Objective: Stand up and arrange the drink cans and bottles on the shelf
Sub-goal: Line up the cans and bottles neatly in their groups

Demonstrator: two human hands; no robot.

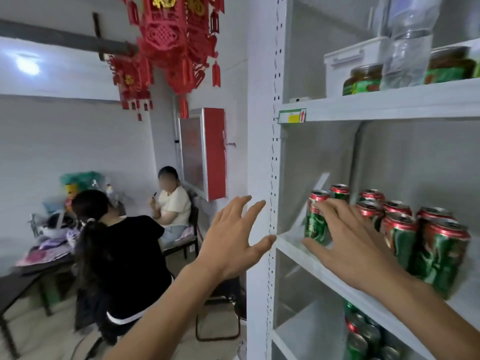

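Right hand (pixel 355 245) fingers around green can (pixel 315 224), partly hiding it; left hand (pixel 233 237) spread wide, holding nothing.

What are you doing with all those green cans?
A person is tidying green drink cans with red tops on a white metal shelf. The right hand reaches around the leftmost can, which stands upright apart from the cluster of cans to its right; whether the fingers actually grip it is unclear. The left hand hovers open beside the shelf's post, holding nothing. More cans sit on the shelf below.
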